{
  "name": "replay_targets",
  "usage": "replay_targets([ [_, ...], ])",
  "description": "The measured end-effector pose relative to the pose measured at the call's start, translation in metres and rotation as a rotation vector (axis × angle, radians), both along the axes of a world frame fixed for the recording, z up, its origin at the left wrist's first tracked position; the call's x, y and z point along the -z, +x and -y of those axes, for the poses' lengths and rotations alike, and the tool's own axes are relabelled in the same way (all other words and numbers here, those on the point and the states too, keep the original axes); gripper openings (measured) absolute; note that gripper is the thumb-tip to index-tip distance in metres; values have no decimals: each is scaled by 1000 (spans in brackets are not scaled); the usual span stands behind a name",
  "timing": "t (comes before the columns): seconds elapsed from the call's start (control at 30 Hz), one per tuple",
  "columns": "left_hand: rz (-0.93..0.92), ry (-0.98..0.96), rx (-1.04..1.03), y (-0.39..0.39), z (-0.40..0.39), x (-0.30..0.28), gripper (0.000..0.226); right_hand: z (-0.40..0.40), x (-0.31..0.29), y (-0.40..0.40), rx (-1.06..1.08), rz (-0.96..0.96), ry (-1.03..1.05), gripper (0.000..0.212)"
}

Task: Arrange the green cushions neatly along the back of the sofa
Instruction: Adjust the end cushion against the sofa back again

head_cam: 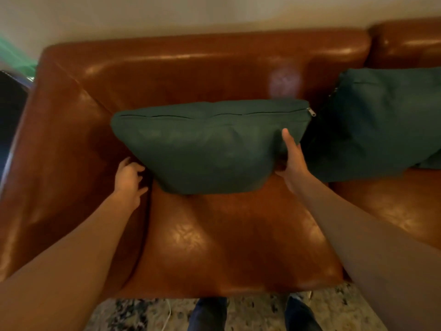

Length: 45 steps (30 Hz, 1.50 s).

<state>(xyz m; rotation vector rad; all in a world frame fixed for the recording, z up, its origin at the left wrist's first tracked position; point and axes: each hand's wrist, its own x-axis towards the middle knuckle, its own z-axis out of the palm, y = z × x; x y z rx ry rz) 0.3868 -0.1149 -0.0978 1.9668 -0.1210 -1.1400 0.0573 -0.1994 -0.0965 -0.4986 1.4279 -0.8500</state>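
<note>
A dark green cushion (pixel 210 144) stands on edge on the left seat of the brown leather sofa (pixel 202 65), zip side up, tilted away from the backrest. My right hand (pixel 292 158) grips its right lower corner, thumb on the front face. My left hand (pixel 128 179) hovers just left of the cushion's lower left corner, fingers curled and apart, holding nothing. A second green cushion (pixel 379 123) leans against the backrest on the seat to the right, close beside the first one.
The sofa's left armrest (pixel 55 151) runs along my left arm. A pale wall (pixel 191 15) rises behind the backrest. A patterned rug (pixel 133 314) and my feet (pixel 210 314) show below the seat's front edge. Something dark (pixel 9 108) stands left of the sofa.
</note>
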Motion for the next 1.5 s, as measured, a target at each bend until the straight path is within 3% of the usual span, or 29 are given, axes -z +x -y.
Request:
replay_targets([
  [0.27,-213,-230,170,12,25,-8,69,17,-1,24,-60,21,-28,99],
  [0.4,-217,-274,136,33,27,-17,56,17,-1,52,-134,52,-10,100],
  [0.73,-178,-293,96,63,27,-3,60,13,6,80,-192,-3,-9,95],
  [0.9,-143,-259,99,59,27,-2,63,9,4,76,-160,-34,-38,87],
  [1.03,-137,-259,48,54,22,-1,56,-2,-2,69,-70,-44,-25,97],
  [1.17,-227,-229,-122,54,12,4,49,-2,-5,61,116,-18,-50,71],
  [1.5,-326,-121,-145,35,15,10,64,34,-21,73,-191,-22,-127,109],
])
